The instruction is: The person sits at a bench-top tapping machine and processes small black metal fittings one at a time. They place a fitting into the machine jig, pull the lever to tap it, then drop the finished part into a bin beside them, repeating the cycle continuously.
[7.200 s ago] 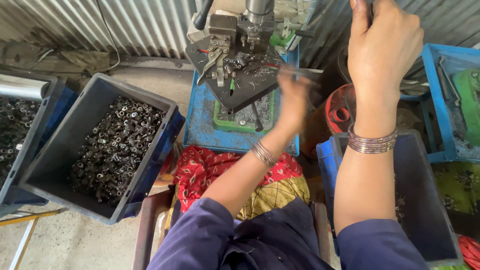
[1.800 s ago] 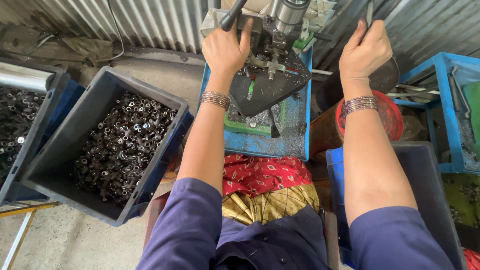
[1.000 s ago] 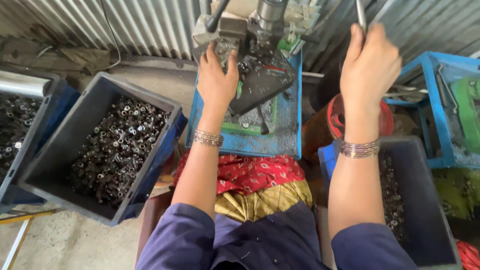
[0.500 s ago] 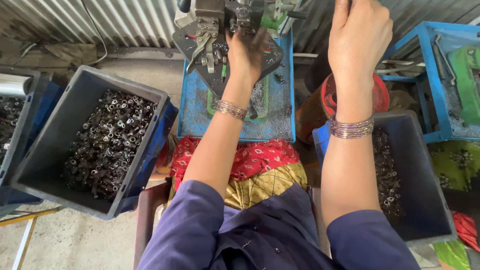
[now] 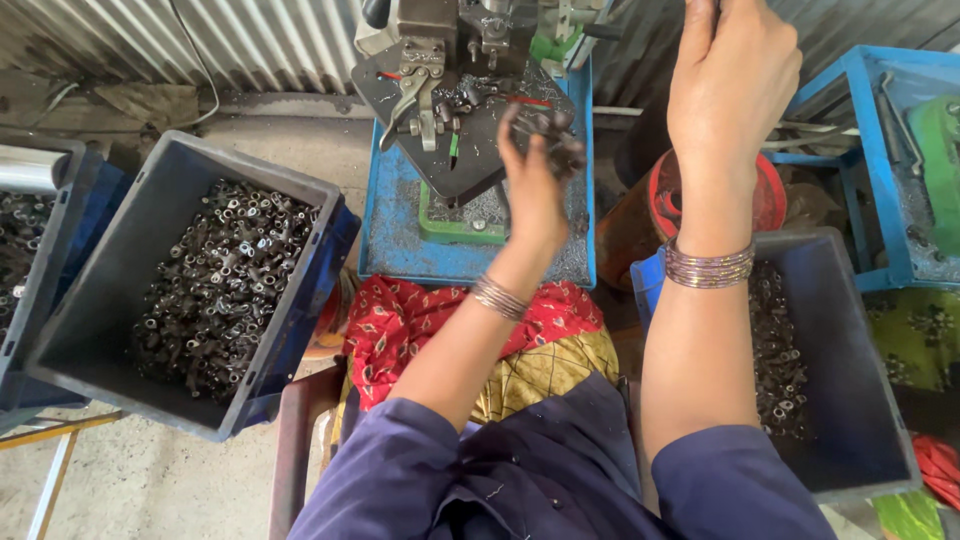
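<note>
Dark steel, dull and oily, makes up the small part (image 5: 553,140) pinched in the fingertips of the left hand (image 5: 535,190), which is raised just in front of the black bed of a bench press (image 5: 455,90) on a blue counter (image 5: 395,235). The part looks short and stubby, its outline blurred. The right hand (image 5: 730,85) is lifted high and closed around something at the top edge, hidden from view, seemingly the press's lever. Grey bins are set within arm's reach on both sides: a left bin (image 5: 95,330) heaped with similar pieces, and a right bin (image 5: 850,400) holding fewer along its inner wall.
</note>
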### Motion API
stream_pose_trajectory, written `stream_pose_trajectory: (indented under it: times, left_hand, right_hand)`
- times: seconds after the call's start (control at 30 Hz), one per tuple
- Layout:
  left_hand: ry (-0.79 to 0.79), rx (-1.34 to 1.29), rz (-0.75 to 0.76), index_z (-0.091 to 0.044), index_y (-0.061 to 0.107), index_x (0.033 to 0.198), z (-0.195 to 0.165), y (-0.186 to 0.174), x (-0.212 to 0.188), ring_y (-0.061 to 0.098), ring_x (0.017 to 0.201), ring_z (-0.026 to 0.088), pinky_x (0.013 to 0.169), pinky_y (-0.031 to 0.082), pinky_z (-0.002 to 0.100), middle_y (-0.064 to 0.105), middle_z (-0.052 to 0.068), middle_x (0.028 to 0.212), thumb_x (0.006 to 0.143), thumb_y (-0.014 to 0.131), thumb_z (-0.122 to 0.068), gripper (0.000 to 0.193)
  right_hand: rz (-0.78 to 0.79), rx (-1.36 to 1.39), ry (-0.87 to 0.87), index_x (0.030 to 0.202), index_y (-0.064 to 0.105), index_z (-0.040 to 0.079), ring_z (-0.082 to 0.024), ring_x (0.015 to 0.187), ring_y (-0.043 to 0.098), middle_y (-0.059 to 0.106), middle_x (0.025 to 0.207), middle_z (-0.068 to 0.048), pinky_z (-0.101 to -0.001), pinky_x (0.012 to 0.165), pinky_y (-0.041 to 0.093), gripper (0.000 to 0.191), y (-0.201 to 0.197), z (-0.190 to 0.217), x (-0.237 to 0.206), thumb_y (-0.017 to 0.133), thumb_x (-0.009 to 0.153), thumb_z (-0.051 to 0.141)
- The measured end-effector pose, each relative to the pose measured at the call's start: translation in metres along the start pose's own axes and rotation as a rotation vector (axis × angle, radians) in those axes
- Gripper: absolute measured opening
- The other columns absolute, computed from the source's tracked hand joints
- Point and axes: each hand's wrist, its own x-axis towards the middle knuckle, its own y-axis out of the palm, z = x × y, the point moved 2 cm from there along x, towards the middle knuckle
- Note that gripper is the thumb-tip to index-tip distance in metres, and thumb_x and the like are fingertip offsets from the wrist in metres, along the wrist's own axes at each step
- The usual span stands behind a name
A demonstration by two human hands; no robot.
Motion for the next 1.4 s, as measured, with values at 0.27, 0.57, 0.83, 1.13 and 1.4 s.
stream_pose_trajectory:
  times: [0.27, 0.57, 0.83, 1.13, 1.4]
  left_hand:
    - [-0.099, 0.961, 0.633, -0.011, 0.039, 0.155, 0.047, 0.026, -0.067, 0.063, 0.108, 0.031, 0.101, 0.051, 0.043, 0.060, 0.014, 0.143, 0.094, 0.064, -0.013, 0.066]
    - [0.858, 2.040, -0.221, 0.002, 0.057, 0.140, -0.077, -0.032, 0.013, 0.046, 0.137, 0.039, 0.114, 0.027, 0.061, 0.053, 0.020, 0.147, 0.087, 0.065, -0.026, 0.060]
    - [0.747, 1.987, -0.325, -0.011, 0.074, 0.105, -0.097, -0.067, 0.036, 0.050, 0.129, 0.041, 0.113, 0.030, 0.059, 0.064, 0.015, 0.130, 0.086, 0.069, -0.026, 0.024]
    - [0.716, 1.569, -0.336, -0.010, 0.070, 0.114, -0.101, -0.066, -0.018, 0.056, 0.109, 0.032, 0.097, 0.039, 0.048, 0.067, 0.009, 0.115, 0.100, 0.070, -0.030, 0.025]
    - [0.252, 0.784, 0.168, -0.009, 0.055, 0.112, -0.050, -0.019, -0.008, 0.059, 0.052, 0.014, 0.047, 0.043, 0.026, 0.075, 0.005, 0.081, 0.106, 0.054, -0.035, 0.027]
  right_hand:
    - [-0.007, 0.015, 0.016, 0.101, 0.064, -0.001, -0.046, 0.074, 0.064, 0.068, 0.083, -0.020, -0.0529, 0.060, 0.048, 0.023, 0.003, -0.003, 0.001, 0.061, 0.112, 0.019]
    - [-0.001, 0.006, 0.008, 0.096, 0.062, -0.002, -0.046, 0.077, 0.064, 0.066, 0.085, -0.022, -0.0538, 0.063, 0.047, 0.025, 0.003, -0.003, 0.001, 0.061, 0.112, 0.018]
    - [-0.074, 0.074, -0.076, 0.097, 0.065, -0.005, -0.049, 0.067, 0.062, 0.066, 0.077, -0.026, -0.0570, 0.058, 0.045, 0.021, -0.017, 0.020, 0.013, 0.060, 0.106, 0.013]
    - [-0.084, 0.053, -0.076, 0.093, 0.062, -0.004, -0.048, 0.066, 0.061, 0.065, 0.075, -0.025, -0.0558, 0.057, 0.044, 0.025, -0.008, 0.008, 0.006, 0.060, 0.108, 0.016]
    - [0.011, 0.031, 0.033, 0.087, 0.056, -0.002, -0.047, 0.071, 0.061, 0.063, 0.076, -0.022, -0.0537, 0.059, 0.043, 0.035, 0.006, -0.011, 0.001, 0.060, 0.112, 0.023]
